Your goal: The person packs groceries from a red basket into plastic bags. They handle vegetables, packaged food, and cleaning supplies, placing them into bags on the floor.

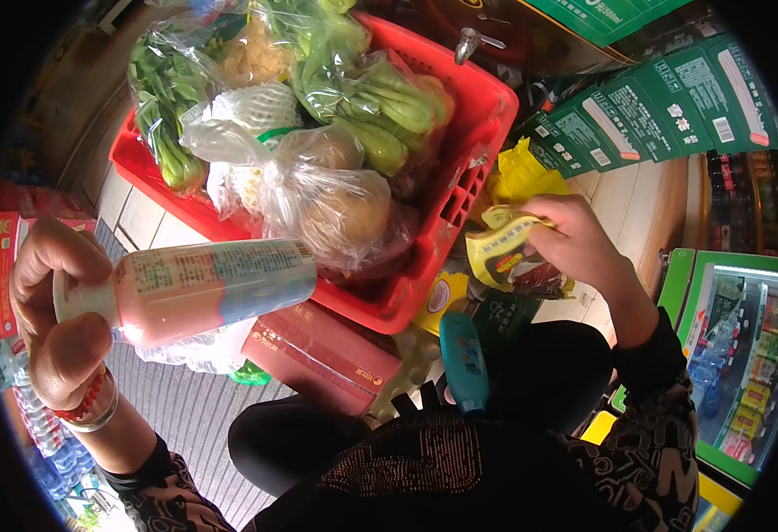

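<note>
My left hand (67,362), wearing a red bead bracelet and a metal bangle, grips a pink and blue bottle (213,286) by its white cap end. The bottle lies sideways in the air, its printed side facing up. Pinched at its top edge, a yellow and dark plastic packet (498,256) hangs from my right hand (572,239). Between the hands stands a red plastic crate (395,318). It holds bagged green vegetables (389,106) and round brown produce (346,216) in clear plastic. A teal bottle (463,359) rests at my lap, cap towards me.
Below the crate is a dark red box (322,356), beside a clear plastic bag (196,352). Green printed cartons (655,110) stand at upper right, near a yellow bag (525,176). A green-framed drinks cooler (728,359) is at right; red boxes (3,272) are at left.
</note>
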Demonstrator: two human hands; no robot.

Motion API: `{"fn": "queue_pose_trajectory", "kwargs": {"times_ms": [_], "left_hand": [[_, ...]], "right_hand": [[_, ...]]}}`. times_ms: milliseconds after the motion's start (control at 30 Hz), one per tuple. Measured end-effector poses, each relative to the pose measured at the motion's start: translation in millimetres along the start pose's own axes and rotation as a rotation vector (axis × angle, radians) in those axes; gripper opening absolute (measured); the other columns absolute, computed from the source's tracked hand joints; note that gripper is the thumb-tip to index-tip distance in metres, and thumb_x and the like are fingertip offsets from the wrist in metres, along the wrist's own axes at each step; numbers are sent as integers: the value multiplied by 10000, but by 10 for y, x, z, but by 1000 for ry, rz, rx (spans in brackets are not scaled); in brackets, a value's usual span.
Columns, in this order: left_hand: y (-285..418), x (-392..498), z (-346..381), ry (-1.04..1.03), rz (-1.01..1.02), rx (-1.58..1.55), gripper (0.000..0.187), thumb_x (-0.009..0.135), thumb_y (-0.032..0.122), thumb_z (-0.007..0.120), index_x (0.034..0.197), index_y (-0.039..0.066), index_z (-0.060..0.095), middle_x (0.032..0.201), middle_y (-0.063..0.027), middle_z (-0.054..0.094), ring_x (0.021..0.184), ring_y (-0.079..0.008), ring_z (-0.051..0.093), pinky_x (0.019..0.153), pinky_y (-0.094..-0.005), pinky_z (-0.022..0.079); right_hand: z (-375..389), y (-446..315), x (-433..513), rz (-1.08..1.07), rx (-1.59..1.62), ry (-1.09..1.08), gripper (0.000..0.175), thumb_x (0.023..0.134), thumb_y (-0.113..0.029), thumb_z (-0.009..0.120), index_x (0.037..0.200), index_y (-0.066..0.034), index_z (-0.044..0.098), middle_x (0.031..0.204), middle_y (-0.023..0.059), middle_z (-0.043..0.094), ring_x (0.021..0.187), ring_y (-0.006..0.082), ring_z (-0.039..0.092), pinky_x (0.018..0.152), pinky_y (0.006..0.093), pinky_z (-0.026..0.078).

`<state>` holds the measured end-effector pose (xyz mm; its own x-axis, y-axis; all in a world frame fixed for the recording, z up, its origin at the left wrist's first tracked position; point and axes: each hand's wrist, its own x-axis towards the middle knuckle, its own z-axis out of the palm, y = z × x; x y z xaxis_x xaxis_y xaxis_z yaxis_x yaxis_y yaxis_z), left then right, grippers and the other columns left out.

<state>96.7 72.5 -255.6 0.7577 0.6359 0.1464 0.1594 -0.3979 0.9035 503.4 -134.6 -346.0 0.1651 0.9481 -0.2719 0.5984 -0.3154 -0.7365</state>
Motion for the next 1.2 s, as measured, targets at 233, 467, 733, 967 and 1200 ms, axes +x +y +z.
{"fn": "queue_pose_trajectory", "kwargs": {"times_ms": [233, 467, 733, 967, 1200], "left_hand": [[71, -38, 78, 35, -7, -7, 363, 684, 292, 702, 857, 39, 507, 681, 11, 494, 550, -36, 390, 490, -197, 300], [54, 2, 124, 23, -35, -36, 343, 643, 261, 707, 829, 39, 522, 702, 7, 508, 561, -39, 398, 499, -197, 295], [57, 169, 407, 199, -98, -166, 299, 555, 185, 657, 786, 22, 556, 733, -4, 514, 606, -79, 443, 540, -221, 329], [17, 393, 723, 199, -124, -374, 263, 673, 159, 590, 892, 19, 552, 846, -74, 563, 739, -142, 518, 655, -259, 401], [-352, 555, 1115, 452, -10, -757, 269, 784, 60, 477, 1047, 51, 531, 908, -134, 587, 805, -222, 592, 825, -439, 536]], "right_hand": [[225, -134, 58, -51, -203, -121, 147, 722, -83, 537, 802, -46, 655, 707, 194, 617, 677, 375, 610, 624, 420, 478], [537, 123, -23, 3, -517, -612, 206, 726, -179, 585, 863, -59, 682, 796, 185, 625, 800, 383, 609, 719, 449, 485], [671, 548, -35, -126, -470, -119, 397, 716, -408, 704, 946, -85, 691, 968, 228, 565, 794, 379, 606, 727, 444, 493], [869, 568, 181, -211, -593, -116, 199, 613, -163, 683, 810, -141, 668, 788, 130, 594, 735, 347, 605, 619, 447, 487], [73, -141, -42, -236, 259, 67, 190, 589, 24, 612, 764, -2, 542, 729, 47, 522, 629, 133, 496, 578, 256, 407]]}}
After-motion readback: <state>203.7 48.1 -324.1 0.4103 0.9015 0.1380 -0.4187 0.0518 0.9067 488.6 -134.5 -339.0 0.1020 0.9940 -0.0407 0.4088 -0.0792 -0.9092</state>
